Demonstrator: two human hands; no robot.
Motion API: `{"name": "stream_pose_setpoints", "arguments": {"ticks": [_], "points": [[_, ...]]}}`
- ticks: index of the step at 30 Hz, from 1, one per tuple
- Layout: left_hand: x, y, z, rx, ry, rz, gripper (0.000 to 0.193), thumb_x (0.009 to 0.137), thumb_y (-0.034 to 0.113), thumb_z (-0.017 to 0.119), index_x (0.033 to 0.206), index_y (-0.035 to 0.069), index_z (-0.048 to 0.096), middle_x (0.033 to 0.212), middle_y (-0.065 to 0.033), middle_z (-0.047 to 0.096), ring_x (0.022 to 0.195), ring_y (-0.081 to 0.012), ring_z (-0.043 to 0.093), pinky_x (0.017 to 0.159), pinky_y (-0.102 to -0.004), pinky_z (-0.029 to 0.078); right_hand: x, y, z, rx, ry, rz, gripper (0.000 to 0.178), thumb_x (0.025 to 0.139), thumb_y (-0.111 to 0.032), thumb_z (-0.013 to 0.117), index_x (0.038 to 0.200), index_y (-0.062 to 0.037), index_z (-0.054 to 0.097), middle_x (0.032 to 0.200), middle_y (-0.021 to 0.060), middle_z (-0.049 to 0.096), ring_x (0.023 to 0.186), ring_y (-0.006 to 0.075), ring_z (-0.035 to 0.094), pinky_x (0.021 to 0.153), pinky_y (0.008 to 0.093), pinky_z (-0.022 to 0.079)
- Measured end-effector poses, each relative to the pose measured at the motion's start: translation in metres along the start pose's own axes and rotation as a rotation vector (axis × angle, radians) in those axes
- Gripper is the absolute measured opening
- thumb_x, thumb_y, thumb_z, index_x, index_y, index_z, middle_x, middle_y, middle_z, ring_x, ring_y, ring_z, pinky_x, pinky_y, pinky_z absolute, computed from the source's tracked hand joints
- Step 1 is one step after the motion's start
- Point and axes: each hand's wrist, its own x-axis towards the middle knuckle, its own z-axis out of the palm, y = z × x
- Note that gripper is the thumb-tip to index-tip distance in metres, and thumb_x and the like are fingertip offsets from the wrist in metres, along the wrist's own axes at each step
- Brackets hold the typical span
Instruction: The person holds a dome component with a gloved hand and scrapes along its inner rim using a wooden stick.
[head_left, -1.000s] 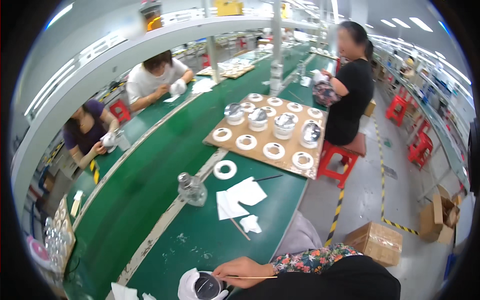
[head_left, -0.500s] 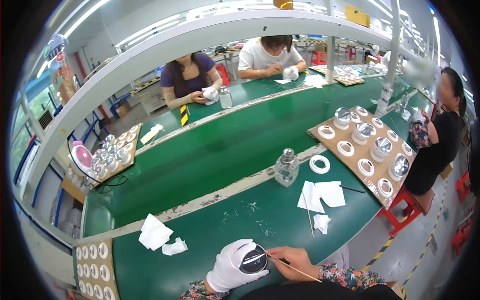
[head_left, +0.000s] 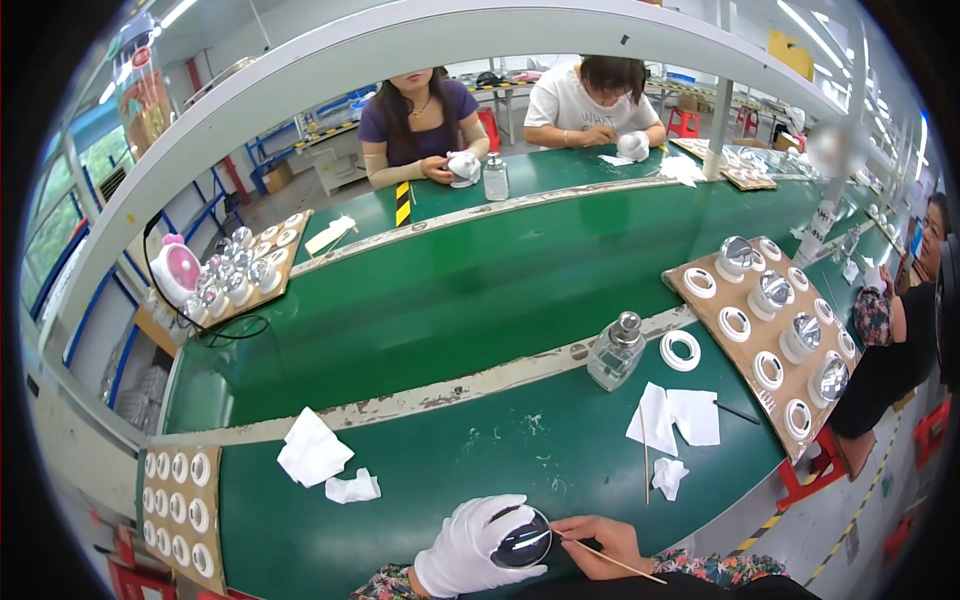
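Note:
My left hand [head_left: 455, 553], in a white glove, is closed around a round dome-shaped piece with a glossy black face [head_left: 524, 546]. Its gloved fingers reach over the upper left of that face. In my bare right hand [head_left: 603, 543] a thin wooden stick [head_left: 622, 567] is pinched. The stick's tip meets the right rim of the dome, though the exact contact is too small to make out. Both hands are low over the near edge of the green table [head_left: 400, 510].
White cloths [head_left: 314, 450] lie left, more wipes [head_left: 693, 417] and another stick [head_left: 646, 455] right. Beyond stand a glass pump bottle [head_left: 616, 352], a white ring [head_left: 680, 350] and a board of rings and domes [head_left: 735, 375]. Another ring board [head_left: 208, 575] is far left. Co-workers sit across and right.
The table and its things have shifted in the picture, mostly rightward. My left fingers now cover more of the dome's upper left. The stick's tip stays at the rim.

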Motion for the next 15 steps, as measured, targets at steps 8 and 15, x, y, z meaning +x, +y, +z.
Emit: {"name": "stream_pose_setpoints", "arguments": {"ticks": [8, 15], "points": [[0.005, 0.003, 0.000, 0.005, -0.013, 0.005, 0.079, 0.056, 0.040, 0.096, 0.119, 0.007, 0.060, 0.117, -0.0154, 0.065, 0.097, -0.0332, 0.068, 0.084, -0.0404, 0.055, 0.007, -0.017, -0.004, -0.105, 0.007, -0.039, 0.015, 0.085, 0.003, 0.071, 0.099, 0.0023, 0.065, 0.107, 0.0171, 0.073, 0.090, 0.0277, 0.074, 0.077, 0.0320, 0.059], [0.003, 0.005, 0.010, -0.034, 0.057, -0.013, 0.080, 0.058, 0.033, 0.096, 0.122, 0.006, 0.057, 0.117, -0.0187, 0.064, 0.099, -0.0348, 0.068, 0.085, -0.0400, 0.056, 0.008, -0.017, -0.001, -0.199, 0.030, -0.068, 0.019, 0.086, 0.001, 0.071, 0.103, 0.0000, 0.064, 0.107, 0.0150, 0.073, 0.086, 0.0289, 0.074, 0.073, 0.0322, 0.059]]}}
